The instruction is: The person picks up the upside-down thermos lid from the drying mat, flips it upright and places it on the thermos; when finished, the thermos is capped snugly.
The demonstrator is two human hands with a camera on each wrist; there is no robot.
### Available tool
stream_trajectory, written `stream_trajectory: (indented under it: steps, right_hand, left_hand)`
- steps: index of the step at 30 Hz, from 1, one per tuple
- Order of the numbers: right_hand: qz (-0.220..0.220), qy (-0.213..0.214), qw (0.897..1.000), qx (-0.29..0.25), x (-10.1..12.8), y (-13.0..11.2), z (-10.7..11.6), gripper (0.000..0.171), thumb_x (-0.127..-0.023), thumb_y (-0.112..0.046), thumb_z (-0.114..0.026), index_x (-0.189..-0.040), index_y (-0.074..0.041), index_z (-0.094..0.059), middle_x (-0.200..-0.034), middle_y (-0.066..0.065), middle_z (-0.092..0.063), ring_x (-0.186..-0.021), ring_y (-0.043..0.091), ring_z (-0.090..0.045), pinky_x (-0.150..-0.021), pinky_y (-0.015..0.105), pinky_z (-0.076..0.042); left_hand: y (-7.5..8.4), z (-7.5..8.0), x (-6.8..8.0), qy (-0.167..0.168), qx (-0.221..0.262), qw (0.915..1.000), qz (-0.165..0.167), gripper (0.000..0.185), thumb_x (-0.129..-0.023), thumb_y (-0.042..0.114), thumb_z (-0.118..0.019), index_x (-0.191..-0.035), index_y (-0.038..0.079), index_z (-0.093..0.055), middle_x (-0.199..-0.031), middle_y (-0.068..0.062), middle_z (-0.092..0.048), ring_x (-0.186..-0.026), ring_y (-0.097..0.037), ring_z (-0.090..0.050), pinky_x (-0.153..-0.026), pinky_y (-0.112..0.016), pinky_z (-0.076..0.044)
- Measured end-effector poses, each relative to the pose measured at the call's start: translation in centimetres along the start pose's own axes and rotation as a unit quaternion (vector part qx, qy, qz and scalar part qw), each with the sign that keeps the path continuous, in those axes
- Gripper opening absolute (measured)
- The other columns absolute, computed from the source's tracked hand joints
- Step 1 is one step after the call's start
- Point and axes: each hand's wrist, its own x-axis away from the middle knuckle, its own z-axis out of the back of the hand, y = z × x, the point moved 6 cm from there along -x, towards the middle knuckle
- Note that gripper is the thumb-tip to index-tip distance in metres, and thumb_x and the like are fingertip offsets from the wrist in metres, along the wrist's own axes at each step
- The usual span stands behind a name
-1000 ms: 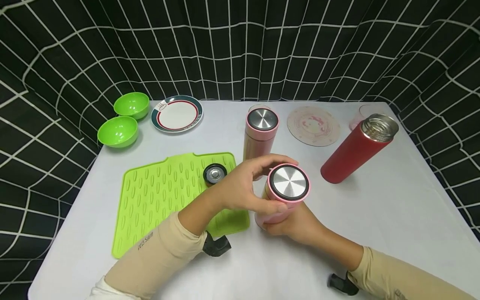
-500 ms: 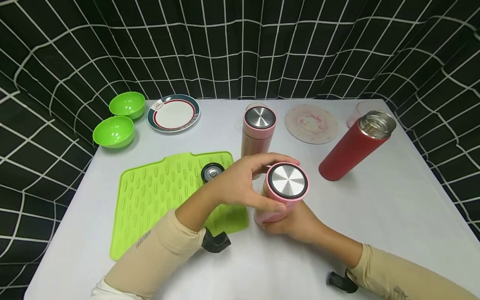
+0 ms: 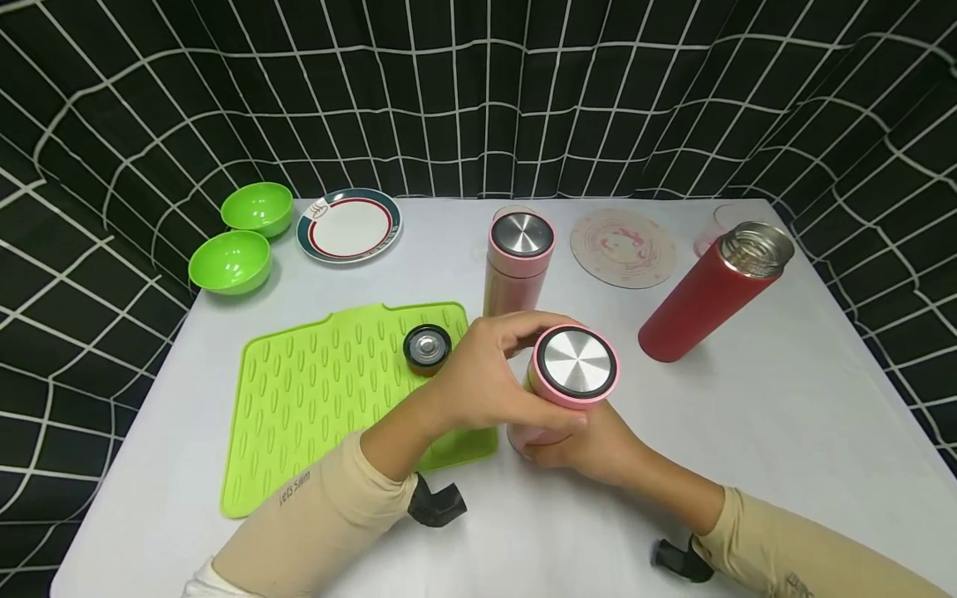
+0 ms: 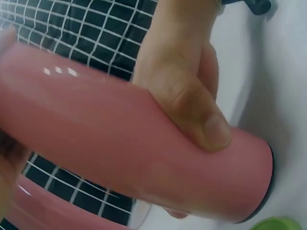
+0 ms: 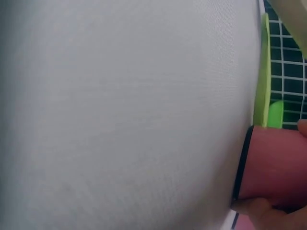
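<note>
Near pink flask (image 3: 557, 390) stands at table (image 3: 785, 432) front by green mat (image 3: 321, 399); my right hand (image 3: 591, 448) grips its body to steady it, left hand (image 3: 486, 374) wraps the lid (image 3: 577, 364), probably twisting

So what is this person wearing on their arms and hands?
Both hands are bare. Each forearm wears a snug beige sleeve ending at the wrist; the left one carries small dark lettering. A black camera mount sits under the left wrist, another under the right.
</note>
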Motion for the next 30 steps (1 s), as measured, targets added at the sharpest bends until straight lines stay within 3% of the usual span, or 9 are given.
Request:
stream_trajectory:
  steps: [3,7,10,13,17,21,24,27,30]
  right_hand:
    - [0.01,-0.007,1.0,-0.016,-0.1,0.3,0.2,0.036,-0.068,0.002,-0.084,-0.091,-0.019,-0.066,-0.086,-0.004,-0.065,-0.077,0.018,-0.06,-0.069,0.031,-0.052]
    - [0.007,0.002,1.0,-0.015,-0.1,0.6,0.4,0.04,-0.067,0.002,-0.085,-0.092,-0.02,-0.064,-0.086,-0.003,-0.064,-0.076,0.018,-0.06,-0.067,0.031,-0.052]
    - [-0.007,0.012,1.0,-0.007,0.2,0.8,0.7,0.043,-0.067,-0.001,-0.086,-0.097,-0.019,-0.061,-0.088,-0.002,-0.063,-0.076,0.019,-0.059,-0.067,0.032,-0.052]
    - [-0.025,0.017,1.0,0.009,0.5,1.0,1.0,0.047,-0.067,-0.006,-0.088,-0.102,-0.018,-0.059,-0.094,-0.002,-0.063,-0.081,0.018,-0.06,-0.072,0.031,-0.052]
    - [-0.018,0.01,0.999,0.033,0.7,1.0,1.3,0.047,-0.07,-0.009,-0.087,-0.106,-0.016,-0.058,-0.099,-0.003,-0.062,-0.087,0.017,-0.059,-0.076,0.031,-0.051]
    - [-0.002,-0.004,0.999,0.032,0.9,1.0,1.0,0.043,-0.071,-0.007,-0.086,-0.104,-0.017,-0.06,-0.097,-0.005,-0.063,-0.087,0.016,-0.059,-0.076,0.031,-0.051]
    - [0.007,-0.016,1.0,0.014,1.1,1.0,0.3,0.04,-0.071,-0.003,-0.084,-0.1,-0.02,-0.063,-0.095,-0.005,-0.064,-0.085,0.016,-0.06,-0.074,0.03,-0.051]
    - [0.02,-0.023,0.999,-0.013,1.0,0.8,-0.2,0.038,-0.072,0.0,-0.082,-0.097,-0.021,-0.063,-0.092,-0.003,-0.063,-0.081,0.018,-0.06,-0.07,0.031,-0.052]
    - [0.034,-0.018,0.999,-0.029,0.6,0.4,-0.2,0.037,-0.072,0.003,-0.081,-0.097,-0.018,-0.062,-0.089,-0.001,-0.063,-0.077,0.019,-0.06,-0.067,0.032,-0.053]
  left_hand:
    - [-0.6,0.0,-0.5,-0.034,0.025,0.9991,0.01,0.068,-0.06,0.007,-0.093,-0.121,0.005,-0.064,-0.113,0.005,-0.068,-0.109,-0.013,-0.061,-0.1,-0.033,-0.045]
    - [-0.3,-0.2,-0.6,-0.044,-0.01,0.9988,0.02,0.07,-0.064,0.012,-0.092,-0.126,0.009,-0.061,-0.117,0.008,-0.065,-0.111,-0.009,-0.059,-0.099,-0.03,-0.045]
    - [0.5,-0.5,-0.3,-0.021,-0.061,0.9978,0.01,0.072,-0.066,0.021,-0.092,-0.129,0.012,-0.058,-0.122,0.009,-0.06,-0.112,-0.006,-0.056,-0.097,-0.028,-0.045]
    - [1.1,-0.8,-0.2,0.029,-0.094,0.995,-0.017,0.071,-0.064,0.027,-0.093,-0.125,0.012,-0.059,-0.12,0.009,-0.059,-0.111,-0.005,-0.055,-0.096,-0.027,-0.046]
    - [1.1,-0.9,-0.4,0.058,-0.059,0.9958,-0.039,0.065,-0.059,0.019,-0.095,-0.115,0.01,-0.065,-0.11,0.006,-0.066,-0.105,-0.008,-0.061,-0.095,-0.029,-0.048]
    - [0.2,-1.2,-0.7,0.022,0.002,0.9996,-0.019,0.064,-0.058,0.009,-0.095,-0.116,0.007,-0.067,-0.108,0.005,-0.068,-0.103,-0.01,-0.063,-0.095,-0.031,-0.049]
    - [-0.1,-1.3,-0.5,-0.002,0.013,0.9999,-0.001,0.066,-0.058,0.009,-0.095,-0.118,0.008,-0.067,-0.11,0.006,-0.068,-0.105,-0.01,-0.063,-0.095,-0.031,-0.049]
    - [0.1,-1.2,-0.1,-0.012,-0.012,0.9998,0.01,0.07,-0.061,0.014,-0.094,-0.124,0.01,-0.064,-0.116,0.007,-0.066,-0.109,-0.009,-0.061,-0.095,-0.03,-0.048]
    - [0.6,-0.6,0.6,-0.033,-0.09,0.9947,0.036,0.088,-0.066,0.029,-0.092,-0.142,0.016,-0.05,-0.134,0.01,-0.055,-0.116,-0.007,-0.055,-0.098,-0.03,-0.045]
